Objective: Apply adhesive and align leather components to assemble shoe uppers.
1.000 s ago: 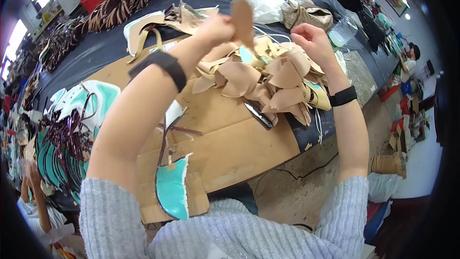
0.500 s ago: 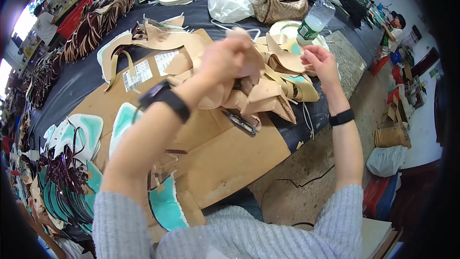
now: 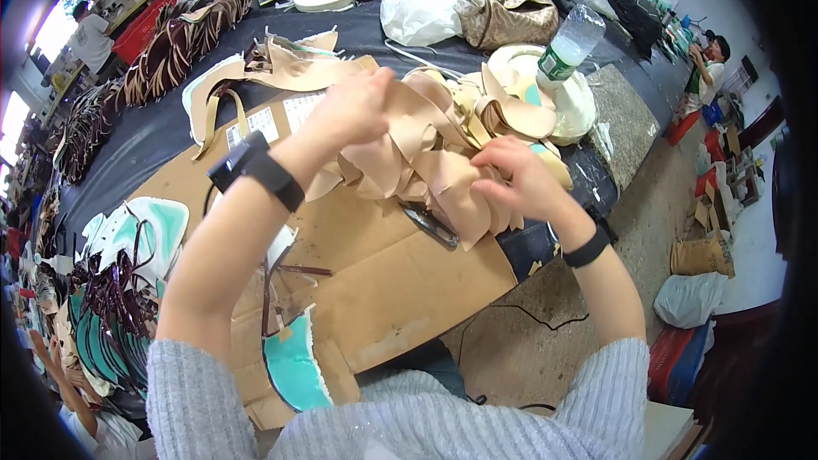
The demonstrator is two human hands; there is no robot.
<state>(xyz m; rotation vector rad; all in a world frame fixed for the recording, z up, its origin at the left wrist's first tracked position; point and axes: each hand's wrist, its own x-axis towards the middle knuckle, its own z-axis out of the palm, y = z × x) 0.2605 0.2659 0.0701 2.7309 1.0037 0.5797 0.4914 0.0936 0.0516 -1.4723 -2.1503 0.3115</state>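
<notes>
A loose heap of beige leather-like cut pieces (image 3: 400,149) lies on a flattened cardboard sheet (image 3: 409,290). At the heap's upper left, my left hand (image 3: 354,106) is closed, its fingers gripping a beige piece whose held edge is mostly hidden. My right hand (image 3: 524,175) rests at the heap's right side, thumb and fingers apart, touching a curved beige piece (image 3: 457,187). Below the heap, a pair of dark metal snips (image 3: 430,224) lies partly covered by the pieces. Yellowish strips (image 3: 558,170) stick out behind my right hand.
A plastic bottle (image 3: 569,47) stands beyond the heap beside a white roll (image 3: 575,111). Farther back are a plastic bag (image 3: 417,13) and a brown patterned pouch (image 3: 511,21). Turquoise-and-white pieces (image 3: 158,226) are stacked at left; a turquoise piece (image 3: 298,366) lies near me. Co-workers sit farther off.
My left hand has come down and left from above the heap. My right hand has moved down and left from near the bottle onto the pieces, which now spread wider.
</notes>
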